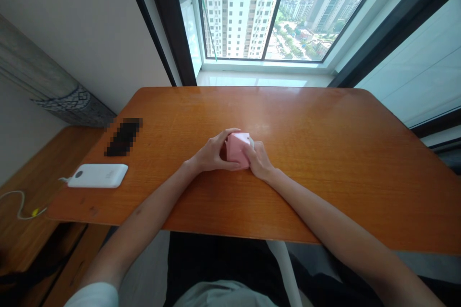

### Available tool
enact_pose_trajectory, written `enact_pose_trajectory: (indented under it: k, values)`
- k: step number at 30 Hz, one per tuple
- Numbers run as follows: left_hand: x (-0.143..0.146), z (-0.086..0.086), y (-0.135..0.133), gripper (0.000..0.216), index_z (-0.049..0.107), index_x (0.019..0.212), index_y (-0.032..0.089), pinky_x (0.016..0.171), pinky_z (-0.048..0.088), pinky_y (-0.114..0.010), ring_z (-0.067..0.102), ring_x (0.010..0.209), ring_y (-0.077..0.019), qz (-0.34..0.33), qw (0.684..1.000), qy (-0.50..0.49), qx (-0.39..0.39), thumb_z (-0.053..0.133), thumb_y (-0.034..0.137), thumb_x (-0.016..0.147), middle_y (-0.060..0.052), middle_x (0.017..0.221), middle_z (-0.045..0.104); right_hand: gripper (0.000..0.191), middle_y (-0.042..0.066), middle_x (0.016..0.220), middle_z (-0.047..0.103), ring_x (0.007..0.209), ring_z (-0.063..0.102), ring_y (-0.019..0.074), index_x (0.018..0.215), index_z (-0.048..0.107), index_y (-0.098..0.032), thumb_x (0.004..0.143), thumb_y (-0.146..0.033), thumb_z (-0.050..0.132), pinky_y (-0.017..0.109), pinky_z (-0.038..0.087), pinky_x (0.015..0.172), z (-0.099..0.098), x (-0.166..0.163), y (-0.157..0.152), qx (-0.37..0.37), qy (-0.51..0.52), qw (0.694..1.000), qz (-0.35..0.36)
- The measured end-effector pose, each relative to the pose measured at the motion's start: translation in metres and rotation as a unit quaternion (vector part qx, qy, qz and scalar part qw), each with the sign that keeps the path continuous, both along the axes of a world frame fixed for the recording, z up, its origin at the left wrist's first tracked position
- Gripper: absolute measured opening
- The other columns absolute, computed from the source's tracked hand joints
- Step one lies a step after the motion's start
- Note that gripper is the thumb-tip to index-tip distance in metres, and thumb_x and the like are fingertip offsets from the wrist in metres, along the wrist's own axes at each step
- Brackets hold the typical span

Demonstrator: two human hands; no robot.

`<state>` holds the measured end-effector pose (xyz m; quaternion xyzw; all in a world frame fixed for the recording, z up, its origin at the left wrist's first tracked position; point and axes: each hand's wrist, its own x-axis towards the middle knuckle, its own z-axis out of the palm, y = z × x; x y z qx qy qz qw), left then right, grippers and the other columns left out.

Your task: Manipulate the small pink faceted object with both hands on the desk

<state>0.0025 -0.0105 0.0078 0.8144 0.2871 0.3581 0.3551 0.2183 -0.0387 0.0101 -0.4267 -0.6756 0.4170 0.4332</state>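
Note:
A small pink box (237, 148) sits on the orange wooden table (324, 163) near its middle. My left hand (213, 152) wraps its left side, with fingers curled over the top and the thumb under the front edge. My right hand (258, 159) grips its right side, fingers against the pink face. A bit of white shows at the box's upper right corner. Both forearms reach in from the near edge of the table.
A white power bank (98, 175) with a white cable (21, 204) lies at the table's left. A dark, blurred-out flat object (123, 136) lies behind it. A lower wooden bench (32, 187) stands to the left. A large window (273, 14) is beyond the far edge.

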Motion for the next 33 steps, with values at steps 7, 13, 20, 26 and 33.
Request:
enact_pose_trajectory:
  k: [7, 13, 20, 26, 33]
  values:
    - [-0.004, -0.012, 0.007, 0.129, 0.030, 0.173, 0.031, 0.122, 0.054, -0.061, 0.062, 0.145, -0.0444, -0.032, 0.999, -0.005, -0.016, 0.093, 0.079, 0.072, -0.018, 0.166, 0.055, 0.073, -0.001, 0.061, 0.048, 0.059, 0.042, 0.0132, 0.066, 0.053, -0.021, 0.095, -0.088, 0.047, 0.029, 0.032, 0.055, 0.002, -0.003, 0.000, -0.033, 0.016, 0.999, -0.001]
    - [-0.006, -0.013, 0.011, 0.150, 0.017, 0.178, 0.032, 0.133, 0.039, -0.070, 0.036, 0.166, -0.0493, -0.027, 0.979, 0.062, 0.192, 0.102, 0.072, 0.061, -0.024, 0.180, 0.030, 0.075, -0.002, 0.056, 0.046, 0.053, 0.038, 0.0120, 0.063, 0.050, -0.022, 0.098, -0.088, 0.041, 0.029, 0.030, 0.052, -0.002, -0.002, 0.003, -0.075, 0.061, 0.995, -0.013]
    - [-0.002, -0.006, 0.004, 0.110, 0.038, 0.167, 0.030, 0.127, 0.051, -0.062, 0.053, 0.156, -0.0417, -0.001, 0.972, 0.074, 0.223, 0.096, 0.061, 0.079, -0.021, 0.169, 0.046, 0.077, -0.001, 0.058, 0.046, 0.054, 0.038, 0.0130, 0.064, 0.052, -0.022, 0.097, -0.091, 0.039, 0.030, 0.029, 0.052, -0.009, -0.002, 0.006, -0.076, 0.070, 0.994, -0.020]
    - [0.004, 0.000, -0.002, 0.112, 0.045, 0.161, 0.027, 0.114, 0.060, -0.052, 0.067, 0.137, -0.0384, 0.016, 0.995, 0.008, 0.098, 0.101, 0.057, 0.069, -0.016, 0.153, 0.062, 0.077, 0.000, 0.060, 0.047, 0.057, 0.040, 0.0141, 0.065, 0.051, -0.023, 0.095, -0.093, 0.038, 0.030, 0.031, 0.054, -0.006, 0.000, 0.002, -0.004, 0.011, 1.000, -0.018]
    - [0.004, -0.003, -0.002, 0.105, 0.041, 0.163, 0.028, 0.109, 0.060, -0.050, 0.070, 0.129, -0.0359, -0.008, 0.997, -0.010, -0.079, 0.093, 0.062, 0.079, -0.014, 0.152, 0.065, 0.081, 0.000, 0.058, 0.047, 0.057, 0.041, 0.0138, 0.061, 0.047, -0.023, 0.093, -0.096, 0.033, 0.031, 0.031, 0.056, 0.003, -0.003, 0.001, 0.000, -0.009, 1.000, -0.020]
